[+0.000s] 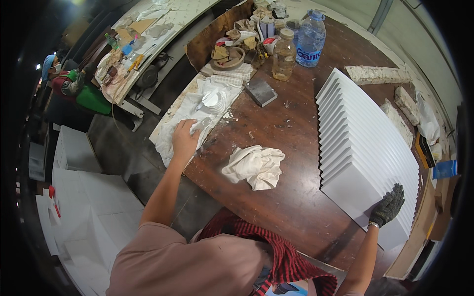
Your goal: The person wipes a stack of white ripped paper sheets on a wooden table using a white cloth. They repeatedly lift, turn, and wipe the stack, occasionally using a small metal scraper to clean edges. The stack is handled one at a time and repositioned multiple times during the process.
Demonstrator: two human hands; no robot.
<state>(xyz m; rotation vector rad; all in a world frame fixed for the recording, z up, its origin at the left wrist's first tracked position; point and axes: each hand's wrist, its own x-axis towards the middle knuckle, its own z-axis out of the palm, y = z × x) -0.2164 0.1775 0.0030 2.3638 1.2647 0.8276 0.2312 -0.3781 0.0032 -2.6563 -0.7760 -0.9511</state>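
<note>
My bare left hand (pixel 184 139) reaches to the board's edge at left, its fingers curled down into a crumpled white sheet (pixel 167 140). What lies between the fingertips is hidden. Just beyond it sits a mound of white paste (pixel 213 100). My right hand (pixel 388 206), in a dark grey glove, rests flat with fingers stretched on a large white block (pixel 343 185). Rows of parallel ridges run along that block's top, and it stands at the right of the brown table (pixel 291 127). Between my hands lies a crumpled cream cloth (pixel 255 166).
A dark grey rectangular block (pixel 261 92), a jar of cloudy liquid (pixel 284 56) and a large water bottle (pixel 311 39) stand farther back. Beside them is a bowl of scraps (pixel 228 59). White blocks (pixel 106 190) fill the lower left. Another person (pixel 69 81) sits at far left.
</note>
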